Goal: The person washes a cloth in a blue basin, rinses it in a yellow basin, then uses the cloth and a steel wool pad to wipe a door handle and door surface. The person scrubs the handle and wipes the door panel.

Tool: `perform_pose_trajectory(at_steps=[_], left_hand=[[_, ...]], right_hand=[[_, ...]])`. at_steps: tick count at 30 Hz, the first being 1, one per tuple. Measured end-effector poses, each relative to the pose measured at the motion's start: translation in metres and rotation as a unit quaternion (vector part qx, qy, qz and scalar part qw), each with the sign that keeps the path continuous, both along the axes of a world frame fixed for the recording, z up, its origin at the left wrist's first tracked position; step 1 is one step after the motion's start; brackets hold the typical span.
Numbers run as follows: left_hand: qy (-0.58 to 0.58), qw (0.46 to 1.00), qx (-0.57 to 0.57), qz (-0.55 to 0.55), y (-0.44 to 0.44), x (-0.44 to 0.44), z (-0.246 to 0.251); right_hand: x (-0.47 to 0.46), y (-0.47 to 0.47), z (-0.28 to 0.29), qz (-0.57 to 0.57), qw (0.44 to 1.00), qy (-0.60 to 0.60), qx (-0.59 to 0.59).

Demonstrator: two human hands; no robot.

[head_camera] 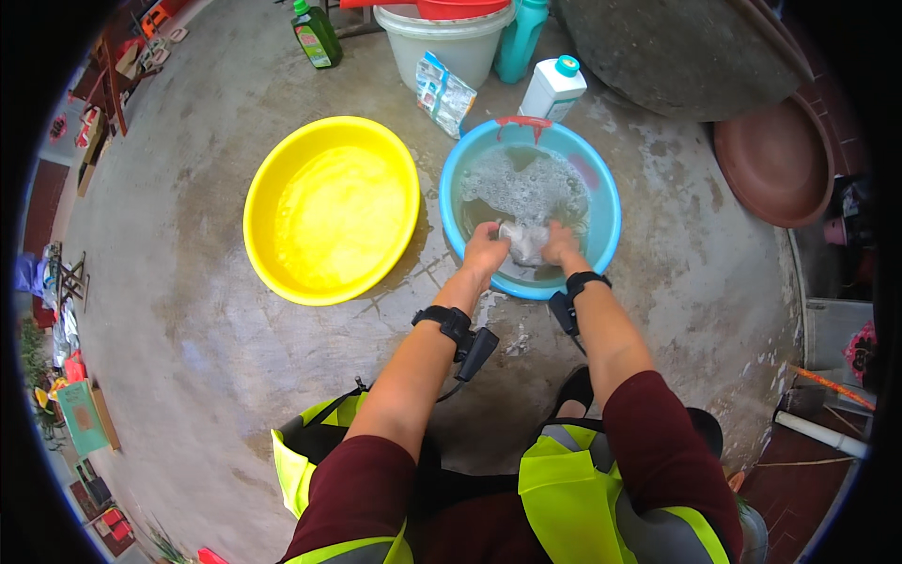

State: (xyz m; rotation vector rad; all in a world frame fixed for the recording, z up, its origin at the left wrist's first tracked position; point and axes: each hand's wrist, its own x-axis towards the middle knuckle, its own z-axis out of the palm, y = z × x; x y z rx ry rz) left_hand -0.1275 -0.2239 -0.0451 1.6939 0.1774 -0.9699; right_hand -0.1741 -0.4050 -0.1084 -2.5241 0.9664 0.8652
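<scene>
A blue plastic basin (612, 211) holds murky, sudsy water. Inside it, near the front, lies a wet whitish cloth (523, 242), partly under water. My left hand (487, 247) grips the cloth's left edge with thumb and fingers. At the cloth's right side is my right hand (561, 243), its fingertips partly hidden by the suds, so its hold cannot be told. To the left stands a yellow basin (257, 211) with water in it, apart from both hands.
Behind the blue basin stand a white bottle with a teal cap (553, 90), a plastic packet (444, 95), a white bucket (444, 42) bearing a red dipper (461, 8), and a teal bottle (520, 42). A green bottle (316, 37) is farther left; a brown basin lid (775, 162) lies right.
</scene>
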Motion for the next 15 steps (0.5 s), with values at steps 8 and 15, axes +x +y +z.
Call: perform_pose_trajectory(at_steps=[8, 15], left_hand=[[0.202, 0.959, -0.150, 0.132, -0.030, 0.010, -0.013], [0.256, 0.841, -0.328, 0.346, -0.042, 0.014, -0.022]], right_hand=[[0.008, 0.053, 0.101, -0.244, 0.804, -0.353, 0.411], [0.029, 0.078, 0.106, 0.015, 0.929, -0.344, 0.138]])
